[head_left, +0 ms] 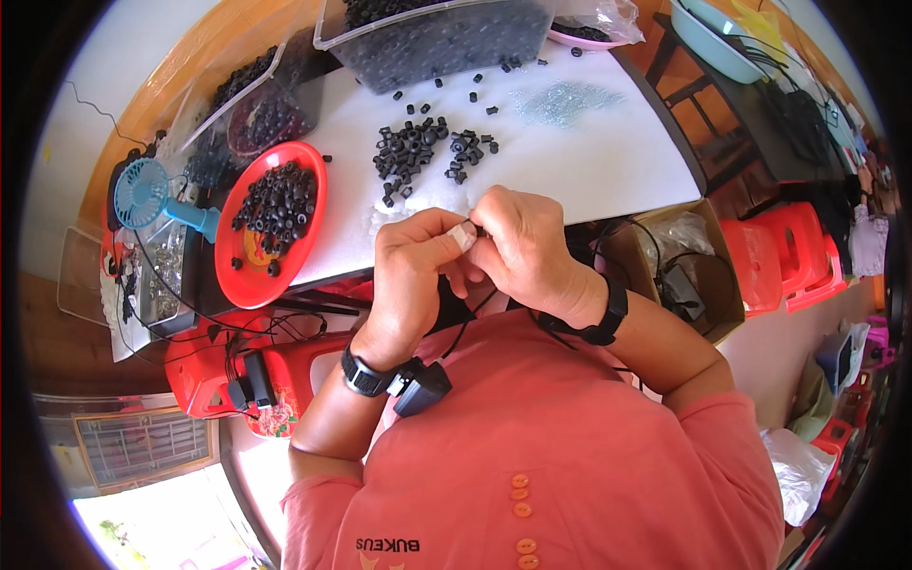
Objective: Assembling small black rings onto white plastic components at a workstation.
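My left hand (404,275) and my right hand (532,242) meet at the table's near edge, fingertips pinched together. A small black plastic part (474,228) shows only partly between them; the fingers hide the rest. White wrapping (463,236) covers the tip of my left thumb. Just beyond the hands, a loose pile of small black plastic parts (404,157) lies on the white tabletop (598,161), with a smaller cluster (467,152) beside it. Farther right is a spread of tiny pale, shiny pieces (567,103).
A red plate (316,204) of rounded black parts stands at left, near a blue fan (144,195). Clear bins (446,43) of black parts line the back. An open carton (727,275) and red stools (793,247) are at right. Cables hang below the table's left side.
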The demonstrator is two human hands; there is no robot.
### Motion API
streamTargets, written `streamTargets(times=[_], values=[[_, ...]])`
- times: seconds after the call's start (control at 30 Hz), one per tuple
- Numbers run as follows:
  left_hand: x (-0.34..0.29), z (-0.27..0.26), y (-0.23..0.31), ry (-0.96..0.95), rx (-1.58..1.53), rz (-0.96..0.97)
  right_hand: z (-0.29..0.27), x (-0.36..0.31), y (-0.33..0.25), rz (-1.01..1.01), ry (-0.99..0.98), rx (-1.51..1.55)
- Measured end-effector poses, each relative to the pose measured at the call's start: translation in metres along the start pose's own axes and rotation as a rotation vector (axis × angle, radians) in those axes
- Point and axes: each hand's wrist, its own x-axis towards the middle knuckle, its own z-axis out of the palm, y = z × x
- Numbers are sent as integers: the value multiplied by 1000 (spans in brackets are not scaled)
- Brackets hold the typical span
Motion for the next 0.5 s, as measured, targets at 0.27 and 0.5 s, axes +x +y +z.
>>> streamTargets(times=[0.27,0.5], values=[[-9,-13,40,172,88,15,9,27,-4,1,-7,116],[-6,-115,66,661,585,297,-62,49,56,52,-292,-695]])
